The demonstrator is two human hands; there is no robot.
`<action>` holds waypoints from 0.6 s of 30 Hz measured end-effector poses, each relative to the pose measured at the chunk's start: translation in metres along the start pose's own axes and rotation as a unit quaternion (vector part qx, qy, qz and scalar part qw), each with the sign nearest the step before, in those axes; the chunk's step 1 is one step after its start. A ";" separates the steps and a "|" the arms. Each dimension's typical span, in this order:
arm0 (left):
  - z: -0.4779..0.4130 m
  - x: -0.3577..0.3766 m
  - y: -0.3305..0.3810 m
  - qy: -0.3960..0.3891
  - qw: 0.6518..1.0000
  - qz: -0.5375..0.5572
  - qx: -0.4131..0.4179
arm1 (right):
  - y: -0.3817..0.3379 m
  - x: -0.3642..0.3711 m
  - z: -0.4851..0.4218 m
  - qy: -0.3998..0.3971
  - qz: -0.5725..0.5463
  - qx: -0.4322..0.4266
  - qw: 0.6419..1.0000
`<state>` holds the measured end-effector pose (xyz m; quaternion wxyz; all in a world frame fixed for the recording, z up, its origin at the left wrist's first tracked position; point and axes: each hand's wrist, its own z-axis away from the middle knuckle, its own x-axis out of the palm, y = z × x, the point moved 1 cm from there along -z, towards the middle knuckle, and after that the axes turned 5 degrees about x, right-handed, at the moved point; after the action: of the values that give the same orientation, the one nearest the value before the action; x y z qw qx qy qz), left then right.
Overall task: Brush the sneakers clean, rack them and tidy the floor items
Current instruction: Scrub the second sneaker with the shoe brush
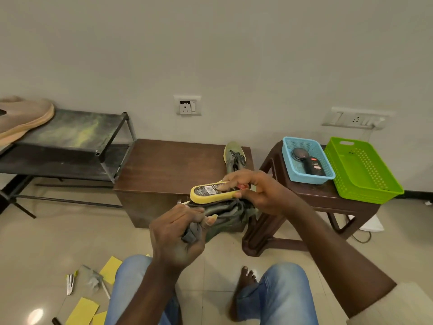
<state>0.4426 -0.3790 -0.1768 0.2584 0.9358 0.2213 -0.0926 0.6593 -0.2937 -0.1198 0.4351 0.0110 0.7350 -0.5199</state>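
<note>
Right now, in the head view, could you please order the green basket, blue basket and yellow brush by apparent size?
1. green basket
2. blue basket
3. yellow brush, though it is held nearer the camera, so its true size against the blue basket is unsure.

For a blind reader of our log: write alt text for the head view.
A seated person's left hand grips a grey-green fabric sneaker while the right hand holds a yellow oval brush against it. The matching sneaker lies on a brown wooden box; yellow paper sheets litter the tiled floor.
</note>
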 end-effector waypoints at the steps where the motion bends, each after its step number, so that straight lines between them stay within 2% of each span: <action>1: 0.000 0.001 -0.002 -0.005 1.000 -0.007 -0.001 | 0.004 -0.002 0.000 0.002 -0.004 -0.003 1.000; 7: 0.004 0.005 -0.019 -0.006 0.999 -0.041 -0.016 | 0.053 -0.017 -0.003 0.057 0.009 0.101 0.993; 13: 0.003 0.013 -0.053 0.030 0.992 -0.070 -0.100 | 0.061 0.001 -0.033 0.040 -0.049 0.086 0.994; 18: -0.003 0.033 -0.091 0.082 0.972 -0.037 -0.219 | 0.085 0.012 -0.048 0.163 -0.130 0.104 0.972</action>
<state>0.4296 -0.2950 -0.2237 0.4348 0.8520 0.2906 0.0255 0.6616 -0.2226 -0.1877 0.2345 0.0451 0.7331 -0.6368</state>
